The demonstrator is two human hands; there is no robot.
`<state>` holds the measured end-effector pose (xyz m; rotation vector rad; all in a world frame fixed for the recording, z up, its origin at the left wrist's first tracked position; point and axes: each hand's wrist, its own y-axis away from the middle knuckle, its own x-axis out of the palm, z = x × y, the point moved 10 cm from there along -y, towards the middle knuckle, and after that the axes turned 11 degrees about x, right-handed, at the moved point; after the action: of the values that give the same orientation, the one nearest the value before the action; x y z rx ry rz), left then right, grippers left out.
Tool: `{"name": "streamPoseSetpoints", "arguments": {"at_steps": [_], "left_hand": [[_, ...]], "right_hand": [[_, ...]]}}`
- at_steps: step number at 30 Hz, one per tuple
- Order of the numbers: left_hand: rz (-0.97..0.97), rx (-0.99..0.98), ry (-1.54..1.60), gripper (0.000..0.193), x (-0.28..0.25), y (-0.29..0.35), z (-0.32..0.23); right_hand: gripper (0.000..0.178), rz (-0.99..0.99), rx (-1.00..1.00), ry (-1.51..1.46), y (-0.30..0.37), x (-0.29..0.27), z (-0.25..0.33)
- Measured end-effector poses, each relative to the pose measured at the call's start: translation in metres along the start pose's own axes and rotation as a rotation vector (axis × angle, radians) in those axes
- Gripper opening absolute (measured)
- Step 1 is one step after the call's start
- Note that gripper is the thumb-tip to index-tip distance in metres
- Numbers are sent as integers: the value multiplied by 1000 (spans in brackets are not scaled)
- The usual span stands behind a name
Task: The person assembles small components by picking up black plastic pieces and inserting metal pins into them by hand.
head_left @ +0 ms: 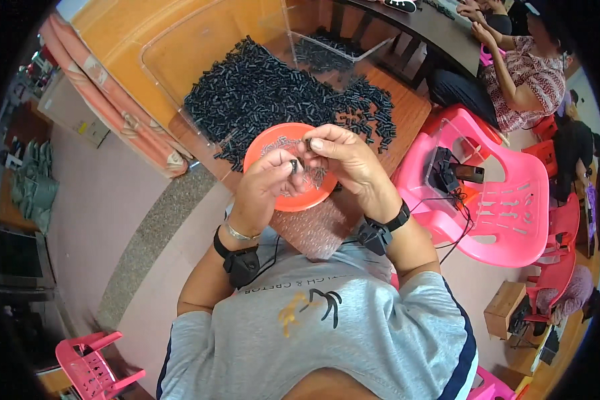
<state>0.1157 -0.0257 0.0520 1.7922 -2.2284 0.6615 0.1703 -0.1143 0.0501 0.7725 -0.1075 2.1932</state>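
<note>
The left hand [268,183] pinches a small black tube [293,164] in its fingers. The right hand [348,160] pinches another small black piece [307,143] just beside it. Both hands are up above an orange plate [273,143]. Behind the plate, a big pile of black tubes [273,93] lies on the wooden surface [407,113]. A pink chair [507,200] stands to the right.

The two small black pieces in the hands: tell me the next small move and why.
Probably bring them together end to end. The left hand pinches one small black piece and the right hand pinches another, held close but apart above the orange dish, with the heap of black pieces behind.
</note>
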Motion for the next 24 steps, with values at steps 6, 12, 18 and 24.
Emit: {"name": "streamPoseSetpoints", "arguments": {"at_steps": [6, 12, 18, 24], "left_hand": [[-6, -33, 26, 19, 7, 0, 6], [-12, -16, 28, 19, 9, 0, 5], [-13, -6, -15, 20, 8, 1, 5], [-1, -4, -17, 22, 9, 2, 4]], "right_hand": [[14, -17, 8, -59, 0, 3, -8], [13, 49, -2, -19, 5, 12, -7], [14, 16, -40, 16, 9, 15, -4], [14, 9, -56, 61, 11, 18, -3]]}}
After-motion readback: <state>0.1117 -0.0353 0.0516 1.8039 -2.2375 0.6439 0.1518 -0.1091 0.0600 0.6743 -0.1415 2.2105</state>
